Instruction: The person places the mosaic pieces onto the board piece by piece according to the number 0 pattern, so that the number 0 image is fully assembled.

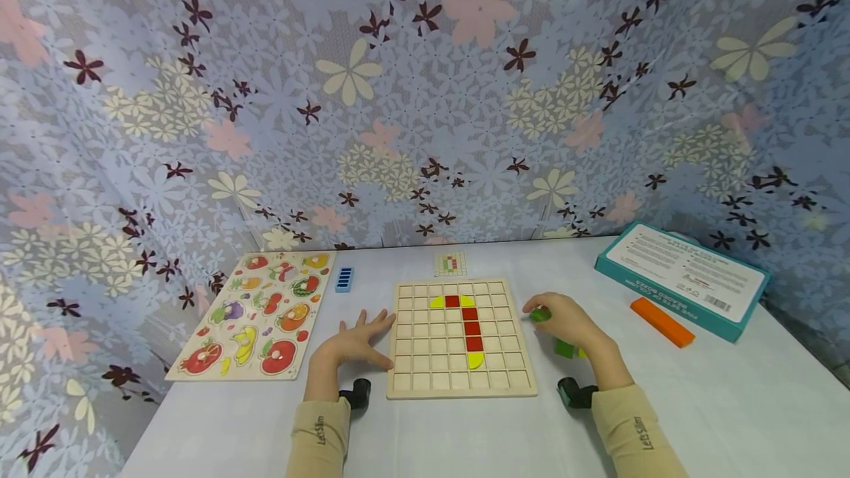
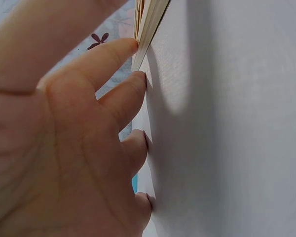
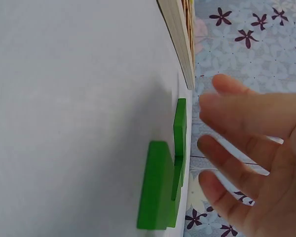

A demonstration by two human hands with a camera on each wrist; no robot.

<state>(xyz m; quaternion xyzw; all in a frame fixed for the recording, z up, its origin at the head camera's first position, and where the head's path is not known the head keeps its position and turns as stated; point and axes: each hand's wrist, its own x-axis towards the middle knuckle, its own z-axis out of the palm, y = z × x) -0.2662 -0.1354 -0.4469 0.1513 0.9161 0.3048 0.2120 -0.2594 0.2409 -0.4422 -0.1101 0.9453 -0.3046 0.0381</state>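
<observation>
A wooden grid board (image 1: 423, 382) lies in the middle of the table, with red squares (image 1: 472, 328) and yellow rounded pieces (image 1: 475, 360) in some cells. Beside its left edge, my left hand (image 1: 352, 343) rests with fingers spread; in the left wrist view the fingertips (image 2: 138, 79) are down on the table and right at the board's side. My right hand (image 1: 564, 319) is over several green pieces (image 1: 564, 349) to the right of the board. In the right wrist view, its relaxed fingers (image 3: 237, 111) are apart from the green blocks (image 3: 155, 187) and hold nothing.
A small pattern card (image 1: 451, 264) lies behind the board. On the left are a fruit puzzle board (image 1: 229, 316) and a blue piece (image 1: 344, 279). An orange bar (image 1: 662, 321) and a teal-edged box (image 1: 684, 279) lie on the right; a floral curtain (image 1: 425, 94) hangs behind.
</observation>
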